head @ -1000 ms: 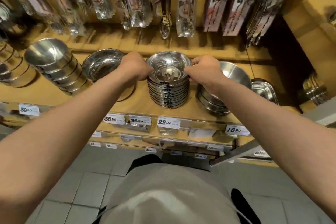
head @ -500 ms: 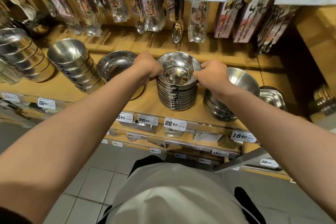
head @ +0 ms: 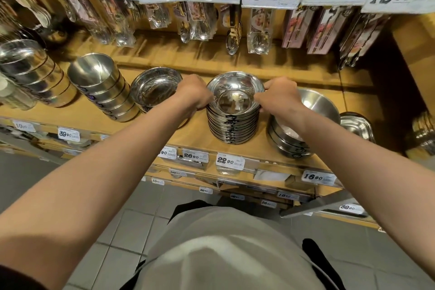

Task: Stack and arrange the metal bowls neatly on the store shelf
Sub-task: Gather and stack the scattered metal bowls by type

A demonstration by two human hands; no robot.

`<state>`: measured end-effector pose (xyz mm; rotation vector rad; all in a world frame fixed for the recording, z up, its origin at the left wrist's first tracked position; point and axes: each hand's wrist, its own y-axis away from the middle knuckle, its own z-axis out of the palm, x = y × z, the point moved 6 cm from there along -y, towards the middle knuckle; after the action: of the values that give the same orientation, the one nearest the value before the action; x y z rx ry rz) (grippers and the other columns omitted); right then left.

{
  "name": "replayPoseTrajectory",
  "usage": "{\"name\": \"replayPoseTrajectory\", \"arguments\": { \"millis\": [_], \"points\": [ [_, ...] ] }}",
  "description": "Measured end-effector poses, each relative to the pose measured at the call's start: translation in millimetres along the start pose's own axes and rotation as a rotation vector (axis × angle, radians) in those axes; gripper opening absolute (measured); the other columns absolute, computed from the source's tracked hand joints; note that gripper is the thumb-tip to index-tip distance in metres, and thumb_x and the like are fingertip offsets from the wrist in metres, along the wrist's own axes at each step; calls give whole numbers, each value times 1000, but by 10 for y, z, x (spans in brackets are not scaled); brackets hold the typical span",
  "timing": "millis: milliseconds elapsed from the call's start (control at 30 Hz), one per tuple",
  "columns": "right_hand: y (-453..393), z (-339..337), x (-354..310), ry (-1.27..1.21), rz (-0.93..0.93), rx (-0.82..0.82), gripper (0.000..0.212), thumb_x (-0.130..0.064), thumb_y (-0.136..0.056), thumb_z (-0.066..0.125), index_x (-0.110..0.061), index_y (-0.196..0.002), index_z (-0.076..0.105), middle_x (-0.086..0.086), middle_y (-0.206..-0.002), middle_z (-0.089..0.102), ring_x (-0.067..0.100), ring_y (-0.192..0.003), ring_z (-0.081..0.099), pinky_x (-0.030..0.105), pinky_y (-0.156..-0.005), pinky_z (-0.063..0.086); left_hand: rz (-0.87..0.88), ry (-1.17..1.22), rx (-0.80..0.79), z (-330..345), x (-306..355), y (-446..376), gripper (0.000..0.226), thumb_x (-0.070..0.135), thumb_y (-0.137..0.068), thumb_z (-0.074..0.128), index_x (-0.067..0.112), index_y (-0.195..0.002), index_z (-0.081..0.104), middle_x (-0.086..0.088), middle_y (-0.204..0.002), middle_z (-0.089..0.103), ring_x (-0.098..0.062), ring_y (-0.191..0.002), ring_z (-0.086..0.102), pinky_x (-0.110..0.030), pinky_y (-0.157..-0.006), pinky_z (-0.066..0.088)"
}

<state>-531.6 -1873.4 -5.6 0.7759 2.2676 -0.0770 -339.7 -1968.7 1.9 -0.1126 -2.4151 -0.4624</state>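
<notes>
- Both hands are on the middle stack (head: 231, 122) of shallow metal bowls, which sits near the front edge of the shelf (head: 193, 134), above the 22.90 tag (head: 230, 161).
- Left hand (head: 193, 94) has its grip curled round the rim on the left side of the stack; the fingertips are hidden, so how deep the hold goes is unclear.
- Right hand (head: 279, 97) curls over the right rim, fingers hooked on the top bowl (head: 235, 94).
- Looks like a squaring-up move: steadying the pile from both sides.
- Handling call: polished steel, stiff and likely slick, the nested pile probably heavy as a whole; rims are the sensible place to hold, opposite sides, low enough to catch several bowls.
- Neighbours: a deeper bowl (head: 153, 89) just left, a leaning stack (head: 104, 87) further left, wider bowls (head: 303, 125) just right.
</notes>
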Motion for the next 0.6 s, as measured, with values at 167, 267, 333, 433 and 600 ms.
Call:
{"name": "replayPoseTrajectory", "arguments": {
  "millis": [167, 267, 333, 433, 600],
  "points": [
    [-10, -58, -33, 45, -47, -11, 19, -14, -91, 61, 1, -93, 72, 11, -89, 75, 21, -76, 75, 41, -75, 64, 52, -127, 92, -24, 47, 14, 29, 9, -86, 71, 10, -115, 64, -11, -115, 66, -30, -106, 65, -39, -88, 57],
    [-20, -58, -38, 15, -51, -23, 23, -14, -91, 59, 6, -92, 71, 15, -92, 75, 23, -72, 75, 44, -74, 64, 66, -127, 91, -6, 37, 11, 29, 7, -86, 69, 10, -114, 62, -12, -115, 66, -31, -105, 66, -44, -91, 58],
    [-16, -55, -32, 4, -51, -20, 23, -14, -89, 60, 6, -91, 71, 16, -92, 75, 25, -74, 75, 46, -73, 64, 65, -124, 93, -5, 32, 15, 28, 5, -86, 68, 11, -113, 62, -11, -116, 65, -31, -106, 66, -44, -91, 58],
    [0, -27, -11, -7, -39, -33, 21, -15, -89, 61, 3, -93, 73, 14, -92, 76, 26, -81, 76, 47, -74, 64, 69, -123, 106, -13, 41, 37, 23, 8, -87, 69, 9, -110, 64, -12, -112, 67, -31, -103, 67, -44, -89, 59],
    [18, 16, 4, -55, 4, -52, 18, -15, -89, 65, -1, -97, 75, 13, -98, 76, 28, -91, 73, 48, -80, 63, 43, -179, 93, -20, 66, 53, 18, 11, -89, 68, -1, -102, 71, -17, -105, 71, -30, -93, 70, -38, -74, 58]
  ]
}}
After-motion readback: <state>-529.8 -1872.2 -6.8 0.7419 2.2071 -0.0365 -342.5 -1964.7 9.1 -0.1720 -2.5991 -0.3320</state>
